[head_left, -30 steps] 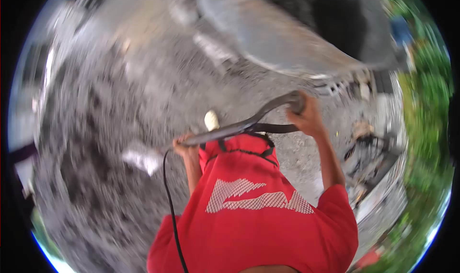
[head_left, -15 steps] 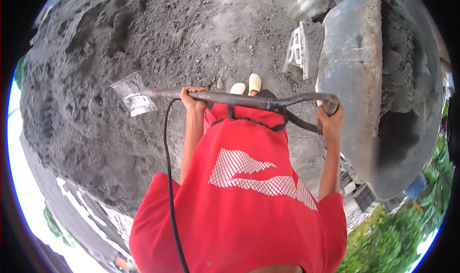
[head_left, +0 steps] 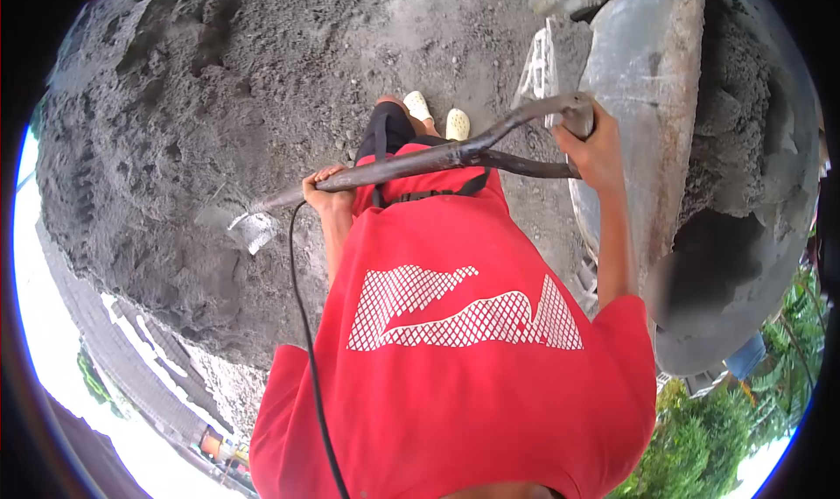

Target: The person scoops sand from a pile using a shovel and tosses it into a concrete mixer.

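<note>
My left hand [head_left: 330,193] is closed around the lower shaft of a shovel [head_left: 402,165]. At the forked end of the handle, my right hand [head_left: 595,144] grips the crosspiece. The shovel lies across the front of my body, tilted down toward the left. Its metal blade [head_left: 255,229] rests partly sunk in a pile of grey sand [head_left: 157,184], so part of the blade is hidden.
A large metal trough [head_left: 634,87] with grey material inside stands at the right. Light-coloured blocks [head_left: 541,66] lie beside it. My pale clogs [head_left: 458,124] are on the sandy ground. A black cable [head_left: 306,324] hangs along my left side. Green plants [head_left: 700,438] grow at lower right.
The view swung toward the sand pile and steadied. Since half a second ago, the blade has gone down into the sand and the handle end has risen in the view. Both hands kept their grip.
</note>
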Demonstrator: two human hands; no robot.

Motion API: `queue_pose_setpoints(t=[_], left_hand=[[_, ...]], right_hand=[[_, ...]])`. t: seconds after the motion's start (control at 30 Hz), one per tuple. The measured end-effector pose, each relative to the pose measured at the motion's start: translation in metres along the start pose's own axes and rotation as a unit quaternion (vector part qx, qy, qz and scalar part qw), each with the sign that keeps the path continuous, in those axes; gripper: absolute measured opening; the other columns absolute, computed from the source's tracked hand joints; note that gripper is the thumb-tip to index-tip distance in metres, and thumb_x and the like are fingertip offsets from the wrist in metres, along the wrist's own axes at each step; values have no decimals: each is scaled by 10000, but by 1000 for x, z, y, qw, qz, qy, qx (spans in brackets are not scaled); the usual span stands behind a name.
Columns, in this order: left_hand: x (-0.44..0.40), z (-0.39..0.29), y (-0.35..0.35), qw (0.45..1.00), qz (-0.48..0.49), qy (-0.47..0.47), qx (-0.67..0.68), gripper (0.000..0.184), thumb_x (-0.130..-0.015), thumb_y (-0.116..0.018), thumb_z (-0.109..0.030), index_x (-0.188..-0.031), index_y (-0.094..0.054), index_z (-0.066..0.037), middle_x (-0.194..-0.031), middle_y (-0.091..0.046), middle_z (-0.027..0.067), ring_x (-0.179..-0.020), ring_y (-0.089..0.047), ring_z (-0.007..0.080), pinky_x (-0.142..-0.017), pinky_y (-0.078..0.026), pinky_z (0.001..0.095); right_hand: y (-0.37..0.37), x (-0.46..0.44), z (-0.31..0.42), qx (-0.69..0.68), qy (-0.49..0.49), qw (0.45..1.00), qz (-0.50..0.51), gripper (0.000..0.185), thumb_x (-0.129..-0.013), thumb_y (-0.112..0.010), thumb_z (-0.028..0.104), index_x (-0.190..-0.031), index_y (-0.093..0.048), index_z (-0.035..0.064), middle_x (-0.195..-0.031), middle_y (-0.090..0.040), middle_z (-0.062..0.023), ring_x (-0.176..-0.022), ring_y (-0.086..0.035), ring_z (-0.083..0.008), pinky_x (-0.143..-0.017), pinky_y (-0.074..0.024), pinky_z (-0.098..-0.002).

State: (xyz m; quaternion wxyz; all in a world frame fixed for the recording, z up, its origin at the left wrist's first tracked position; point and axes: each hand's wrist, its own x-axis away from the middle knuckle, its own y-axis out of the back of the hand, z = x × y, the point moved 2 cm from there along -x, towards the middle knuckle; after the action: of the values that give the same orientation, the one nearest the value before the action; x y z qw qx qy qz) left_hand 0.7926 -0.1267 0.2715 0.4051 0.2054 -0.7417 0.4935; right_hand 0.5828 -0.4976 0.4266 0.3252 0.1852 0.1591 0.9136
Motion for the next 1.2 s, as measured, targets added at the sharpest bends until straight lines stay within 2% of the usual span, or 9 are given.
queue_pose_setpoints(t=[0.23, 0.43, 0.53, 0.6, 0.7, 0.9, 1.0, 1.1, 1.2], left_hand=[[3, -21, 35, 1000, -2, 2, -13, 134, -636, -495, -107, -556, -389, -127, -532, -423, -23, -514, -445, 133, -589, -439, 296], [6, -38, 68, 999, -11, 8, 32, 142, -628, -516, -122, -561, -390, -130, -543, -437, -18, -537, -453, 149, -594, -437, 309], [9, -42, 82, 999, -26, -6, 30, 142, -634, -516, -124, -561, -394, -130, -546, -442, -17, -539, -455, 149, -591, -435, 305], [10, -41, 94, 999, -38, -34, 18, 140, -645, -511, -121, -561, -399, -128, -545, -445, -20, -538, -455, 140, -580, -434, 293], [20, -37, 95, 998, -48, 2, 51, 136, -652, -509, -121, -565, -405, -123, -546, -450, -20, -528, -454, 133, -570, -433, 283], [21, -31, 101, 993, -113, -14, 39, 140, -656, -509, -135, -569, -400, -121, -537, -439, -16, -505, -447, 131, -564, -437, 284], [23, -27, 93, 995, -93, -7, 47, 144, -660, -503, -142, -567, -394, -123, -530, -427, -14, -503, -442, 136, -566, -441, 287], [4, -33, 109, 996, -64, -59, -20, 150, -668, -498, -152, -569, -390, -123, -535, -424, -12, -512, -445, 145, -568, -444, 290], [17, -25, 79, 992, -81, 5, 93, 147, -672, -496, -154, -576, -387, -126, -542, -420, -12, -524, -449, 145, -569, -445, 290]], right_hand=[[-11, 10, 14, -35, -3, 997, 65, 205, -698, -675, 119, -846, -571, 23, -689, -544, 11, -633, -472, -75, -574, -386, -260], [-20, 11, 31, 2, 9, 995, 102, 211, -692, -687, 116, -841, -567, 26, -692, -546, 10, -637, -481, -68, -580, -396, -254], [-25, 14, 29, -14, -11, 994, 110, 323, -665, -690, 146, -927, -580, -7, -699, -577, -69, -625, -496, -125, -588, -430, -311], [-28, 17, 28, -5, -23, 993, 113, 330, -661, -695, 145, -931, -580, -5, -700, -578, -71, -630, -502, -122, -592, -433, -310], [-33, 17, 23, 3, -32, 993, 112, 339, -661, -693, 147, -940, -578, -7, -708, -582, -74, -634, -510, -123, -599, -439, -314], [-38, 13, 36, 42, -25, 990, 131, 337, -664, -679, 146, -946, -579, -8, -705, -577, -86, -623, -514, -143, -599, -440, -321], [-38, 12, 51, 58, -20, 990, 125, 324, -666, -674, 143, -938, -579, -6, -687, -567, -85, -605, -504, -145, -589, -433, -314], [-42, 2, 63, 59, 21, 990, 124, 311, -673, -668, 136, -932, -577, -8, -674, -560, -79, -591, -494, -142, -579, -428, -307], [-46, 0, 71, 57, 26, 989, 135, 303, -677, -664, 130, -930, -575, -11, -669, -554, -73, -594, -490, -136, -579, -425, -303]])
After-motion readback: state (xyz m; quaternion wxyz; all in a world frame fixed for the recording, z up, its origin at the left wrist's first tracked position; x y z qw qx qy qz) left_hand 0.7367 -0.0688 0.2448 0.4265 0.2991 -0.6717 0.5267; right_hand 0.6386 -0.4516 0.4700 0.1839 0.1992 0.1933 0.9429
